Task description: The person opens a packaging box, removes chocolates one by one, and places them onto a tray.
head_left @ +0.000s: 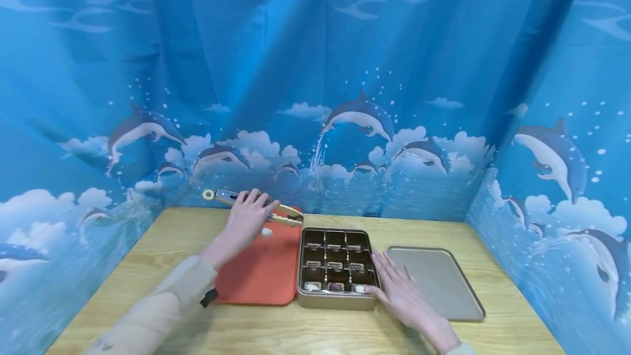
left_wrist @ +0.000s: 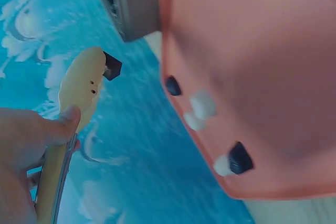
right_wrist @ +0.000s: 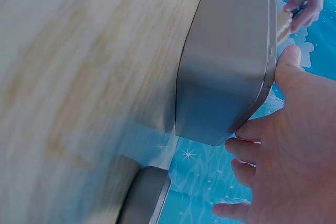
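Observation:
My left hand (head_left: 246, 217) grips cream-coloured tongs (head_left: 286, 213) with metal handles, above the far end of an orange-red board (head_left: 256, 275). In the left wrist view, a small dark faceted piece (left_wrist: 112, 67) sits at the tips of the tongs. White pieces (left_wrist: 203, 104) and dark pieces (left_wrist: 240, 158) lie on the board near its edge. A metal tin (head_left: 335, 302) with a dark divided insert stands right of the board; dark and white pieces sit in its front row of compartments. My right hand (head_left: 401, 292), fingers extended, touches the tin's right rim.
A flat metal lid (head_left: 446, 284) lies right of the tin, partly behind my right hand. The wooden table (head_left: 276, 330) ends at a blue dolphin-print curtain (head_left: 315, 97) at the back and sides.

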`<control>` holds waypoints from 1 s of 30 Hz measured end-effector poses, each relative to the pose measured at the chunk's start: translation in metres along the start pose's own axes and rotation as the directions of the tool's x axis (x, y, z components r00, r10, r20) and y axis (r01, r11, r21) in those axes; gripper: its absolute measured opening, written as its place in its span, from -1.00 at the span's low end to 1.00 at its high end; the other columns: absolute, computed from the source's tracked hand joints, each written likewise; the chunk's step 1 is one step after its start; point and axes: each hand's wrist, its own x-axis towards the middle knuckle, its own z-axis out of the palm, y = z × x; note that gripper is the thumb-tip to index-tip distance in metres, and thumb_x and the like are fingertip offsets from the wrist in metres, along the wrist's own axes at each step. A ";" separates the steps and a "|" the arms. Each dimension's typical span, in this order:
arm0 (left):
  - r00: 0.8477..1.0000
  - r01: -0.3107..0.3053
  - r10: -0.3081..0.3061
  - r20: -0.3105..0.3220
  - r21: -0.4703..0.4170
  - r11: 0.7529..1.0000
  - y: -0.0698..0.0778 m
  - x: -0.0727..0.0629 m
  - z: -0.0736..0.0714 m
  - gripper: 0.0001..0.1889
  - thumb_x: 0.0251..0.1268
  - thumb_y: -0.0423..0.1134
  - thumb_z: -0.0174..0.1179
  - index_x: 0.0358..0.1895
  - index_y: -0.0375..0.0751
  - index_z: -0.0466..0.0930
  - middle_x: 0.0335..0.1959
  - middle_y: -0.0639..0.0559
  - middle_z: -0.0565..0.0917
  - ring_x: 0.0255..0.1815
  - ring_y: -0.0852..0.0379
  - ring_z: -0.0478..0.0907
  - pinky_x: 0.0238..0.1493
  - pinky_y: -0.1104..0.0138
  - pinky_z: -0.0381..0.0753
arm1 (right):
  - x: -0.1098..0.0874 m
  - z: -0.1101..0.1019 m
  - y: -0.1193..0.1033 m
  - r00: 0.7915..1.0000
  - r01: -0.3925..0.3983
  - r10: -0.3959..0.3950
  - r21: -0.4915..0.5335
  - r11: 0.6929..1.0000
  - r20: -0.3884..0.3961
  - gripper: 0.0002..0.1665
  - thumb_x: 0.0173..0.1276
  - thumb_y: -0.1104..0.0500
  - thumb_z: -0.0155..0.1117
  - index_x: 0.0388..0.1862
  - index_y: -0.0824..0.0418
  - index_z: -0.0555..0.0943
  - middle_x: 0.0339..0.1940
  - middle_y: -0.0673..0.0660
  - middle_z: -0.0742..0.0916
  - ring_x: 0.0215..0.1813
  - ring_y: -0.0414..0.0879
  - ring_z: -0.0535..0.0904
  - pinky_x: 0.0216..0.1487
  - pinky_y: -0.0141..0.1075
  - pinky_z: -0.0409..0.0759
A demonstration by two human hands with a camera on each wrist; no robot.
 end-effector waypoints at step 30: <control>0.989 0.093 -0.094 0.115 0.014 0.996 -0.005 -0.013 0.034 -0.57 0.17 -0.22 0.48 0.14 -0.07 0.66 -0.10 -0.10 0.59 0.00 -0.13 0.42 0.01 0.00 0.43 | 0.001 0.001 0.002 1.000 -0.019 0.019 -0.007 1.000 0.022 -0.09 0.55 -0.23 0.05 0.61 0.31 0.15 0.62 0.22 0.19 0.62 0.22 0.06 0.47 0.35 0.02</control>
